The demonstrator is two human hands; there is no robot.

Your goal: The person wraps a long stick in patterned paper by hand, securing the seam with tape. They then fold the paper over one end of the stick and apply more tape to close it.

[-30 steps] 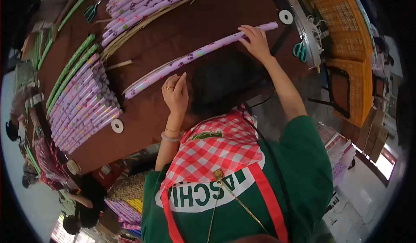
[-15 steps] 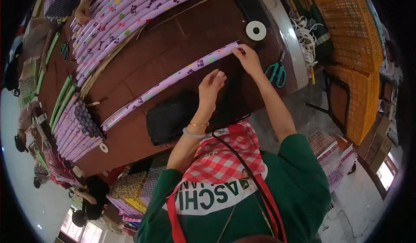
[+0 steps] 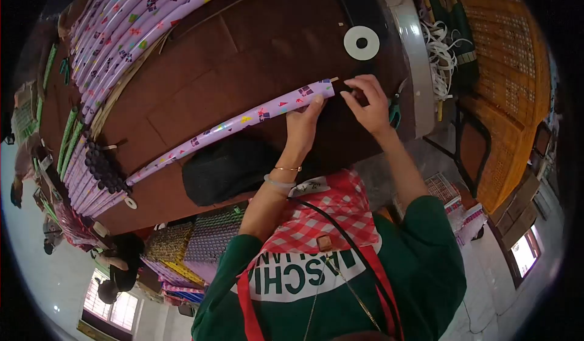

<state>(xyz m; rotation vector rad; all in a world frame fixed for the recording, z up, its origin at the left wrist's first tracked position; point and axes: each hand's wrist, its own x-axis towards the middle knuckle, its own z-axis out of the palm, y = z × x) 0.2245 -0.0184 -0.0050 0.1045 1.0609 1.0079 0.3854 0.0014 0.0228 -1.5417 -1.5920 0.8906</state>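
The head view is the only one, and its fisheye bends everything toward the edges.

The left hand [image 3: 303,124] lies on the near end of the roll [image 3: 231,125]. Its fingers [image 3: 314,105] are stretched out flat and close together over the lilac paper, pressing rather than clasping. The thumb is hidden behind the hand.

The right hand [image 3: 368,104] sits just beyond those fingertips, at the very tip of the roll. Its fingers are bent, and thumb and forefinger close on the roll's end. Which bit of paper they pinch is too small to make out.

The roll lies slantwise on the brown table [image 3: 255,43] and runs away from the left fingers toward the far left. Its far end touches a bundle [image 3: 100,164] of rolls seen end-on.

Under the right palm, teal scissors [image 3: 394,113] show only a handle. The blades are covered.

Past the right fingertips, well apart, lies a white tape ring [image 3: 361,42].

Below the left wrist a black bag [image 3: 228,167] rests against the roll. Its shape is lost in shadow.

Far beyond the left fingers a stack [image 3: 121,21] of lilac rolls is cut off by the frame.

White cords [image 3: 441,52] and orange baskets [image 3: 508,67] lie out past the right hand, smeared by the lens.

At the lower left a co-worker [image 3: 121,253] is dark and mostly hidden.
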